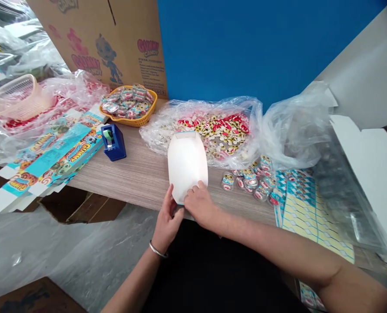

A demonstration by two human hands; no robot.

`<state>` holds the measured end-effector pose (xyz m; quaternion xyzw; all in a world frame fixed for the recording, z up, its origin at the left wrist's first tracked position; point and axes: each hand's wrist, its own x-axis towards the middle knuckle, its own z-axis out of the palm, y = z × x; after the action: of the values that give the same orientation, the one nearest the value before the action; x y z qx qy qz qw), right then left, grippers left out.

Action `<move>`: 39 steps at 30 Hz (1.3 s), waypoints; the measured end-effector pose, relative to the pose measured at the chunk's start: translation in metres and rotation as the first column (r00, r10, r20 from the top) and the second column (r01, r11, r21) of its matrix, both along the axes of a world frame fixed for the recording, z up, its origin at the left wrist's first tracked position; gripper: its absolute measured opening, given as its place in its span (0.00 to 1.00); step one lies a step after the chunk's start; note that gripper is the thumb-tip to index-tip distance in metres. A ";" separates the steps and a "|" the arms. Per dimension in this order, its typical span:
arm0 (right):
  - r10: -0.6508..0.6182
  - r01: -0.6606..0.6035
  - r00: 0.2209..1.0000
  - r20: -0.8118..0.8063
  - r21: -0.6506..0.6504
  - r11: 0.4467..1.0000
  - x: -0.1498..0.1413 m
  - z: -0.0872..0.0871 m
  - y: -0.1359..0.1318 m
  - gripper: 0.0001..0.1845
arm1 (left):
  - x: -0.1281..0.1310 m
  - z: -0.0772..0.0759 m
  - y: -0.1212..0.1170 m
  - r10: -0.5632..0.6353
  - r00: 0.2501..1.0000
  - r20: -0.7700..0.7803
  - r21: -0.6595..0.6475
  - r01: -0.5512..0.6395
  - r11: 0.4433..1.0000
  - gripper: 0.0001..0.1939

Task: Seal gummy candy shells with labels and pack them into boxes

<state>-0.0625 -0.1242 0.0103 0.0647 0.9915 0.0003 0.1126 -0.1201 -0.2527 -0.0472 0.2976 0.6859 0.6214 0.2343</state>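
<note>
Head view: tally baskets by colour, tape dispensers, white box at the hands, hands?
Yellow-orange plastic basket: 1
Pale pink plastic basket: 1
Blue tape dispenser: 1
Open white cardboard box at the hands: 1
Hands: 2 (left hand, right hand)
Total: 6

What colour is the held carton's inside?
The held carton is white inside, best seen in the head view.

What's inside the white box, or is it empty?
It looks empty. The white box is open on top, and only bare white shows inside. The right hand hides part of the near end.
</note>
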 end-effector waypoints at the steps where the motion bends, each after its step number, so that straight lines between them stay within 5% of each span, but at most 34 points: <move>1: -0.001 0.002 0.999 -0.045 0.037 0.999 0.003 0.000 -0.008 0.12 | 0.001 0.005 -0.001 0.035 0.993 0.111 0.034 -0.039 0.999 0.37; 5: 0.083 -0.080 0.961 -0.264 0.022 0.997 0.024 0.012 -0.033 0.11 | 0.004 0.012 -0.001 0.282 0.945 0.168 -0.028 -0.281 0.959 0.30; 9: 0.055 -0.144 0.830 -0.555 -0.119 0.982 0.060 0.049 -0.018 0.09 | -0.007 0.011 -0.004 0.306 0.952 -0.002 -0.095 -0.305 0.948 0.28; 12: -0.152 0.103 0.638 -0.755 -0.112 0.988 0.082 0.071 0.018 0.17 | -0.018 0.017 -0.009 0.241 0.966 -0.096 -0.122 -0.251 0.960 0.29; 15: -0.394 0.302 0.500 -0.771 -0.270 0.914 0.090 0.070 0.053 0.31 | -0.031 0.026 -0.010 0.138 0.971 -0.195 -0.153 -0.169 0.974 0.29; 17: -0.600 0.329 0.442 -0.666 -0.502 0.800 0.090 0.057 0.068 0.39 | -0.043 0.032 -0.011 0.044 0.955 -0.294 -0.189 -0.104 0.976 0.29; 20: -0.840 0.295 0.400 -0.366 -0.817 0.496 0.088 0.030 0.070 0.39 | -0.074 0.036 -0.013 -0.136 0.903 -0.407 -0.281 0.018 0.959 0.30; 22: -0.887 0.304 0.423 -0.186 -0.893 0.332 0.087 0.011 0.061 0.35 | -0.103 0.037 -0.013 -0.247 0.859 -0.449 -0.359 0.079 0.930 0.32; 25: -0.862 0.375 0.506 0.027 -0.907 0.192 0.087 -0.012 0.043 0.30 | -0.145 0.040 -0.010 -0.372 0.778 -0.507 -0.462 0.119 0.879 0.29; 28: -0.805 0.422 0.575 0.149 -0.896 0.135 0.088 -0.022 0.032 0.25 | -0.157 0.048 -0.001 -0.396 0.632 -0.666 -0.502 0.012 0.865 0.24; 30: -0.791 0.433 0.587 0.171 -0.892 0.128 0.087 -0.022 0.030 0.24 | -0.140 0.055 0.004 -0.340 0.524 -0.781 -0.445 -0.084 0.892 0.21; 32: -0.790 0.444 0.571 0.223 -0.893 0.069 0.087 -0.019 0.031 0.24 | -0.105 0.060 0.008 -0.317 0.478 -0.819 -0.390 -0.058 0.919 0.18; 36: -0.780 0.422 0.485 0.396 -0.887 -0.187 0.091 -0.018 0.032 0.27 | -0.022 0.065 0.012 -0.431 0.457 -0.779 -0.410 0.150 0.900 0.11; 39: -0.784 0.367 0.446 0.432 -0.887 -0.280 0.095 -0.018 0.030 0.29 | 0.019 0.072 0.007 -0.418 0.545 -0.727 -0.286 0.313 0.906 0.09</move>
<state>0.0326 -0.0943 -0.0082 0.4621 0.5580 -0.6867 -0.0599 -0.1012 -0.2455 0.0252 0.6562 0.6778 0.3265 0.0586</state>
